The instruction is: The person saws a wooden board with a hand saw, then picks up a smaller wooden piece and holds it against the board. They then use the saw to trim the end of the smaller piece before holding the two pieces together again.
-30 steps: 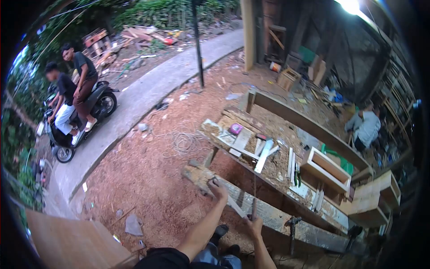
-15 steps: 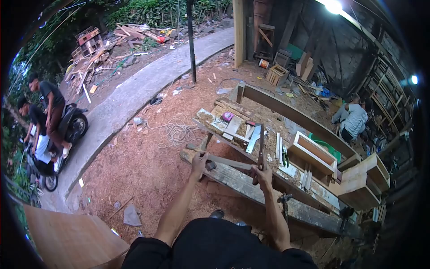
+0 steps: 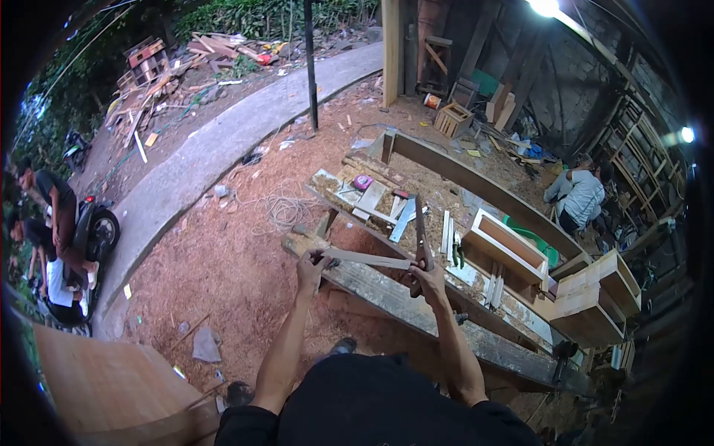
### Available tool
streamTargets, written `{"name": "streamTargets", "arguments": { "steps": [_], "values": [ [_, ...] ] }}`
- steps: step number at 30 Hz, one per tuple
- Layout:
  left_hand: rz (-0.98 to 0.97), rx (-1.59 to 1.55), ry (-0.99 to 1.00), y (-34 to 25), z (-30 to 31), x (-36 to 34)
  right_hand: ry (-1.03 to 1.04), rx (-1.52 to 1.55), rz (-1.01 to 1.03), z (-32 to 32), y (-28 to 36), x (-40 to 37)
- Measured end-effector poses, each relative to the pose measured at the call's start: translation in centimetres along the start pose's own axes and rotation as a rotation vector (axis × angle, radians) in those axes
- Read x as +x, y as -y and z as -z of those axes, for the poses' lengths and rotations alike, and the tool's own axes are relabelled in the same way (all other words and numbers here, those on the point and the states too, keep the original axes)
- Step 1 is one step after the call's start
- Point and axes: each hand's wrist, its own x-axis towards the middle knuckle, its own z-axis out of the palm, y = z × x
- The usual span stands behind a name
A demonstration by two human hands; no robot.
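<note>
My left hand (image 3: 311, 266) grips the near end of a thin wooden strip (image 3: 368, 258) that lies across a long weathered plank (image 3: 416, 308). My right hand (image 3: 425, 279) is closed on the handle of a hand saw (image 3: 419, 232), whose blade stands up and points away from me over the strip. Both arms reach forward from my dark shirt. Just beyond the plank stands a sawdust-covered workbench (image 3: 349, 199) with boards, a metal square and a pink tape measure (image 3: 363, 181) on it.
An open wooden box frame (image 3: 506, 245) and stacked boxes (image 3: 595, 297) lie to the right. A person (image 3: 576, 195) crouches at the back right. Two people sit on a scooter (image 3: 71, 245) on the concrete path at left. A plywood sheet (image 3: 104, 379) lies near left.
The view has lifted; my hands have risen onto the plank. My right hand now holds the saw upright over the strip. The scooter has rolled further left.
</note>
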Motion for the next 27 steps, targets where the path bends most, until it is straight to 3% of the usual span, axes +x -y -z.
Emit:
{"name": "streamTargets", "arguments": {
  "steps": [3,10,16,20,23,24,27],
  "values": [
    [0.055,-0.249,-0.007,-1.1,-0.9,-0.6,-0.014,-0.029,-0.012,0.1,0.6,-0.3],
    [0.208,-0.455,0.065,-1.0,-2.9,-0.2,-0.030,-0.009,0.001,0.5,-1.1,0.9],
    [0.318,-0.383,0.118,1.5,-5.6,1.1,-0.073,-0.111,-0.010,0.1,-4.0,1.3],
    [0.447,-0.393,0.204,3.9,-7.3,1.4,-0.232,-0.512,0.034,-0.3,-5.4,0.4],
    [0.511,-0.289,0.288,6.2,-8.0,1.0,-0.301,-0.638,0.024,0.1,-7.3,-0.8],
    [0.554,-0.285,0.317,7.3,-8.1,0.9,-0.301,-0.769,0.101,0.7,-8.6,-0.9],
    [0.644,-0.238,0.290,11.3,-7.6,-0.2,-0.355,-0.799,0.137,1.1,-10.9,-2.4]
  ]
}}
